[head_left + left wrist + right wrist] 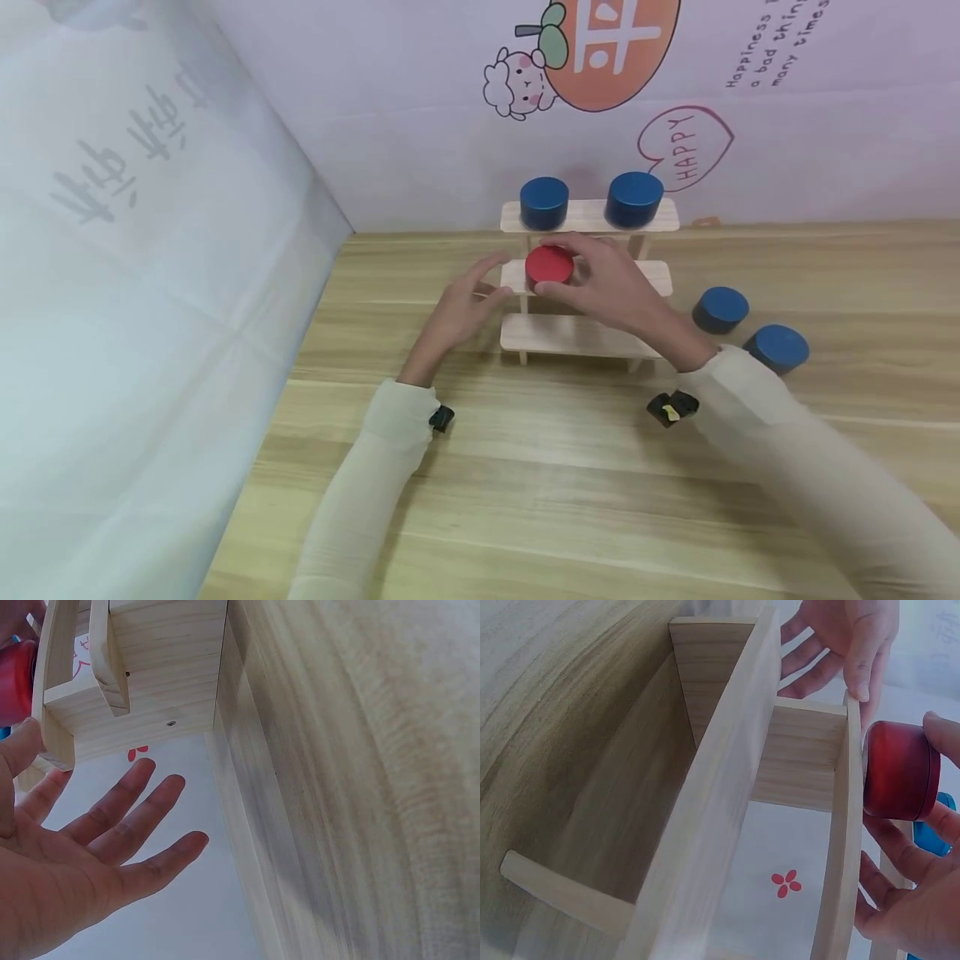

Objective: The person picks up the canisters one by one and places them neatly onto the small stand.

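Note:
A small red round tin (549, 265) is at the left end of the middle tier of a three-tier wooden stand (581, 335). My right hand (617, 283) grips it from the right, thumb and fingers curved around its side. In the right wrist view the red tin (901, 771) lies right against the tier board, lid outward. My left hand (467, 310) is at the left end of that tier, fingers spread. Its thumb and index fingertips are right at the board's edge in the left wrist view. It holds nothing.
Two blue tins, one at the left (544, 202) and one at the right (634, 199), stand on the top tier. Right of the stand, two more blue tins (721, 309) (777, 347) rest on the wooden table (525, 492). A printed white cloth (420, 150) hangs behind, another (150, 333) at the left.

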### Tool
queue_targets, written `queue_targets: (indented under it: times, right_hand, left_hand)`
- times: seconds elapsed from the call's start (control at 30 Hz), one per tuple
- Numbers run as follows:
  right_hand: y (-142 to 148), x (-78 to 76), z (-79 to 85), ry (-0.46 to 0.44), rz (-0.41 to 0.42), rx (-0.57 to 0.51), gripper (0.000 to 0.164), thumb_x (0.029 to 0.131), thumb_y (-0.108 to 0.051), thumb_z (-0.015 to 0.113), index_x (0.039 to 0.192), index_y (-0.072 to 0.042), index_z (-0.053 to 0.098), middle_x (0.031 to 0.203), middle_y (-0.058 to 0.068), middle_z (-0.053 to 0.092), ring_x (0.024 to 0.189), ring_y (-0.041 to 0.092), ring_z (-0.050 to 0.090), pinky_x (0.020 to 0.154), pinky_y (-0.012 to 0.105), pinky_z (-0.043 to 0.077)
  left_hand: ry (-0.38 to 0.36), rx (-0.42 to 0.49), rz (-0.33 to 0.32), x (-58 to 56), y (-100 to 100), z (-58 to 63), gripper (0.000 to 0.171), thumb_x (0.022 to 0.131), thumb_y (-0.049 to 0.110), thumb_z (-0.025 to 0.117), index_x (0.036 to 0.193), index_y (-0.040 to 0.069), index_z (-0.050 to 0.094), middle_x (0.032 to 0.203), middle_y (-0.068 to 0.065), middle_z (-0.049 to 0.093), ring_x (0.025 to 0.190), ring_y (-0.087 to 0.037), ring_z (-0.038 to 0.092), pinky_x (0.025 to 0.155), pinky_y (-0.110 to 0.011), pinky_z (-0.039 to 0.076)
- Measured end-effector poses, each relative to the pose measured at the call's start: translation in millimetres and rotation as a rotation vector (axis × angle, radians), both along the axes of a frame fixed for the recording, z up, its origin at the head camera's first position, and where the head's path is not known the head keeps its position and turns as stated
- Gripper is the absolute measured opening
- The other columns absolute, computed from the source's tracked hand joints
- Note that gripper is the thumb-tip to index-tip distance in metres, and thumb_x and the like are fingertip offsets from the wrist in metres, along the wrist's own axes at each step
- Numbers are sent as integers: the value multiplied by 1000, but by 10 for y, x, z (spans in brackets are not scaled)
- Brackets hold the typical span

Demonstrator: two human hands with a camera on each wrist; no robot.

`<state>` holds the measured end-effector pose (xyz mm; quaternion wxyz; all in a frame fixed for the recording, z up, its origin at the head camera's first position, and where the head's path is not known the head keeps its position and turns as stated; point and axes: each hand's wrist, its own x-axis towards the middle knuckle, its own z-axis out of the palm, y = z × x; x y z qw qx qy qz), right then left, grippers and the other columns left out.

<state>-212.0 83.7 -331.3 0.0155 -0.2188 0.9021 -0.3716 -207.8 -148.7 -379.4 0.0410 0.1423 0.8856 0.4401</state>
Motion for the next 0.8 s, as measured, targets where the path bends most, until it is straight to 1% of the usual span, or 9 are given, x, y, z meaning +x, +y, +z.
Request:
queue_targets:
  times: [0.13,0.23,0.33,0.47,0.6,0.7,0.8]
  right_hand:
    - [-6,-19,-32,-4,-4,-11,64,89,-31,78,144,-12,54,138,13,57,114,31,52,89,46,48]
    - [-9,-26,-45,6,-4,-19,64,88,-31,79,144,-12,55,134,14,59,110,30,53,87,45,47]
    - [-24,-35,-52,26,-2,-20,64,87,-30,80,144,-12,56,130,14,62,106,29,54,84,43,46]
    - [-57,-50,-60,50,4,-24,64,86,-29,81,143,-12,57,126,13,64,102,28,55,80,40,45]
    - [-64,-56,-69,60,-6,-32,63,86,-30,82,142,-13,58,126,13,64,100,27,54,78,39,44]
    - [-53,-51,-78,56,-17,-38,63,86,-30,82,142,-13,58,128,13,64,101,28,55,80,40,45]
    - [-43,-45,-84,41,-26,-45,63,87,-30,81,142,-12,58,131,14,62,107,29,55,86,43,47]
  left_hand:
    - [5,-8,-4,-13,11,-19,51,103,36,58,151,27,44,152,0,46,113,-24,62,88,-44,53]
    - [6,-7,-5,-9,19,-21,51,103,37,58,151,27,44,152,0,45,113,-23,62,89,-44,52]
    - [2,-6,-2,8,16,-17,52,103,39,57,151,27,44,151,-3,47,114,-25,61,90,-46,52]
    - [-6,-1,19,34,-6,-7,53,102,42,58,151,28,43,147,-8,51,115,-26,61,90,-48,51]
    - [-9,9,22,35,-13,0,55,101,43,58,152,29,43,147,-8,51,115,-26,61,89,-48,52]
    - [-13,7,12,27,-5,-2,56,101,44,58,152,29,42,147,-7,50,115,-26,61,89,-48,52]
    - [-14,1,6,18,6,-8,56,101,45,57,152,28,42,147,-8,51,115,-26,61,88,-47,52]
